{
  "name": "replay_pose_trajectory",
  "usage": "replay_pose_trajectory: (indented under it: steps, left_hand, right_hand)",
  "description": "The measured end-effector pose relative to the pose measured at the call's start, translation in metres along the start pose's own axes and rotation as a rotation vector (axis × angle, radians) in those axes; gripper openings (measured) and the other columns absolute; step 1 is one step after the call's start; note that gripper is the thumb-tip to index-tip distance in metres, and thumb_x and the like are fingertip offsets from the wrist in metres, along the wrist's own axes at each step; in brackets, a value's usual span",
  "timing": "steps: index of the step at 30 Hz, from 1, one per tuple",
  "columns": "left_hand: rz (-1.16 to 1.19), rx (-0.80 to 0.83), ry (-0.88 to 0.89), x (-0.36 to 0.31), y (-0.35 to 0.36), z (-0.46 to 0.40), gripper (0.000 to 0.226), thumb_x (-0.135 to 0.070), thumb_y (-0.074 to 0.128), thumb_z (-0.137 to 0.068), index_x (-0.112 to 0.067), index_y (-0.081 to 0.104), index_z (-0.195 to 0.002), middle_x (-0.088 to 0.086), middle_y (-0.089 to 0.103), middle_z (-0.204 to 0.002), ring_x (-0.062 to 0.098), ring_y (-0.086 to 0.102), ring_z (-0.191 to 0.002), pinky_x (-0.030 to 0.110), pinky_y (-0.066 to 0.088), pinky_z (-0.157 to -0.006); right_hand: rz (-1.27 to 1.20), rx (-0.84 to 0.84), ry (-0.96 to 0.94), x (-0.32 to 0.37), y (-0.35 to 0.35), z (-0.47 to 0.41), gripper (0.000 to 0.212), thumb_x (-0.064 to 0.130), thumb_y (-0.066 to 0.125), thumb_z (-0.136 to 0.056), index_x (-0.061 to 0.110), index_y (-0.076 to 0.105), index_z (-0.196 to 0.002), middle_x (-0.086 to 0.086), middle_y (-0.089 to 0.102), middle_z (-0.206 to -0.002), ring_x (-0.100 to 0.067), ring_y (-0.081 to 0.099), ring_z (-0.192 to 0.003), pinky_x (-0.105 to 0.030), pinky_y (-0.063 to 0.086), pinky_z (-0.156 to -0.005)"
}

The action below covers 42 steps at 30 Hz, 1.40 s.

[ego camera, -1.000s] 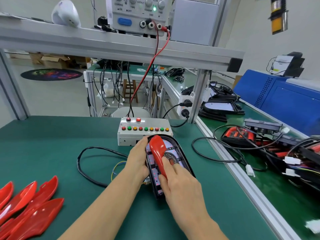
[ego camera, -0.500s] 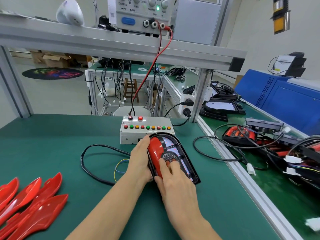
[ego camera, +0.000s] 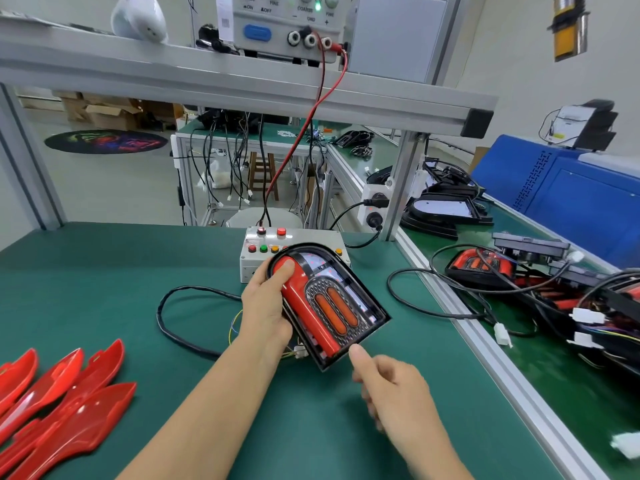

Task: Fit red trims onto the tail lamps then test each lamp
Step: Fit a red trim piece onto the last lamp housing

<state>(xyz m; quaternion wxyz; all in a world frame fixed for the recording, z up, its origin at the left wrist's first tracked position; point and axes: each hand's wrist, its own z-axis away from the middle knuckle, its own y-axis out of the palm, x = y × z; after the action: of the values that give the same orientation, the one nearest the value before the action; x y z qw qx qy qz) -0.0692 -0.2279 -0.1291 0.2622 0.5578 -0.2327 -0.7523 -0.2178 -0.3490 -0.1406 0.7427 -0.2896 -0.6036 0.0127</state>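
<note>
Withdrawn from the tail lamp (ego camera: 329,306), right hand (ego camera: 398,393) hung loosely curled, empty; left hand (ego camera: 266,306) gripped its left edge, thumb on red trim (ego camera: 304,306).

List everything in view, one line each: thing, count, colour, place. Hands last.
tail lamp: one, black housing, tilted in front of the test box
red trim: one, red, on the lamp's left side
spare trims: several, red, left on the mat
test box: one, grey, behind the lamp
power supply: one, grey, upper shelf
other lamps: several, right bench
left hand: grips the lamp, thumb on the trim
right hand: near the lamp's bottom edge, holding nothing
</note>
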Motion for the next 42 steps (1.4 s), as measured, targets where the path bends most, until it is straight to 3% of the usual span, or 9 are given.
replay_pose_trajectory:
  steps: [2,4,7,11,14,26,33,38,42]
  left_hand:
    - [0.012,-0.001,0.003,0.001,0.002,0.001,0.029,-0.010,0.067,-0.085,-0.021,0.067,-0.112,0.010,0.073,-0.094,0.021,0.068,-0.071,0.034,0.058,-0.058]
    - [0.012,0.000,-0.007,0.003,0.004,0.003,0.029,-0.011,0.067,-0.085,-0.021,0.068,-0.112,0.010,0.073,-0.094,0.020,0.068,-0.071,0.033,0.057,-0.057]
    - [0.003,0.019,-0.014,0.007,0.006,0.007,0.027,-0.011,0.066,-0.085,-0.020,0.068,-0.111,0.011,0.074,-0.095,0.020,0.069,-0.068,0.034,0.058,-0.058]
    - [-0.019,0.042,0.007,0.009,0.007,0.012,0.030,-0.011,0.066,-0.084,-0.020,0.067,-0.113,0.013,0.072,-0.101,0.023,0.068,-0.078,0.038,0.060,-0.068]
    - [-0.030,0.045,0.011,0.008,0.005,0.012,0.030,-0.012,0.067,-0.084,-0.020,0.068,-0.113,0.012,0.073,-0.100,0.023,0.069,-0.078,0.036,0.059,-0.063]
    - [-0.038,0.030,0.035,0.012,0.004,0.012,0.025,-0.010,0.066,-0.084,-0.019,0.069,-0.108,0.008,0.075,-0.088,0.018,0.070,-0.067,0.033,0.058,-0.060]
    - [-0.073,0.048,0.028,0.014,0.002,0.009,0.027,-0.013,0.064,-0.086,-0.020,0.068,-0.112,0.009,0.074,-0.096,0.024,0.070,-0.082,0.040,0.058,-0.073]
    - [-0.082,0.067,0.001,0.013,0.003,0.007,0.024,-0.014,0.063,-0.087,-0.019,0.068,-0.110,0.009,0.074,-0.093,0.021,0.071,-0.071,0.036,0.058,-0.064]
    - [-0.072,0.112,-0.022,0.007,0.000,0.006,0.020,-0.013,0.059,-0.089,-0.014,0.068,-0.107,0.007,0.074,-0.079,0.018,0.069,-0.062,0.033,0.057,-0.056]
  right_hand:
    - [-0.248,0.146,0.175,0.000,0.003,-0.002,0.068,0.067,0.061,-0.069,0.009,0.066,-0.105,0.002,0.069,-0.072,-0.010,0.061,-0.057,-0.024,0.052,-0.055]
    - [-0.482,0.261,0.233,0.002,0.008,-0.005,0.079,0.054,0.070,-0.072,0.009,0.050,-0.133,-0.006,0.073,-0.099,-0.014,0.071,-0.083,-0.028,0.059,-0.071]
    - [-0.740,0.341,0.234,0.006,0.016,-0.010,0.080,0.043,0.077,-0.061,0.015,0.050,-0.131,-0.007,0.073,-0.110,-0.023,0.068,-0.104,-0.038,0.054,-0.093]
    - [-0.923,0.308,0.214,0.013,0.021,-0.015,0.058,0.020,0.074,-0.065,0.001,0.059,-0.118,-0.018,0.073,-0.100,-0.023,0.071,-0.086,-0.033,0.060,-0.075]
    - [-0.895,0.278,0.159,0.014,0.022,-0.015,0.052,0.016,0.074,-0.066,-0.002,0.061,-0.113,-0.018,0.074,-0.095,-0.021,0.072,-0.081,-0.029,0.060,-0.068]
    - [-0.753,0.227,0.086,0.005,0.025,-0.015,0.025,0.004,0.069,-0.085,0.006,0.066,-0.110,-0.012,0.075,-0.097,-0.023,0.071,-0.087,-0.029,0.058,-0.070]
    - [-0.739,0.203,0.096,0.003,0.028,-0.015,0.034,0.005,0.072,-0.083,0.005,0.061,-0.115,-0.011,0.075,-0.097,-0.022,0.072,-0.088,-0.031,0.058,-0.073]
    - [-0.737,0.205,0.113,0.002,0.026,-0.015,0.044,0.008,0.077,-0.079,0.008,0.058,-0.119,-0.009,0.075,-0.101,-0.024,0.072,-0.093,-0.031,0.058,-0.074]
    - [-0.728,0.201,0.132,0.002,0.016,-0.017,0.064,0.037,0.081,-0.062,0.014,0.058,-0.117,-0.006,0.075,-0.102,-0.023,0.071,-0.093,-0.030,0.057,-0.074]
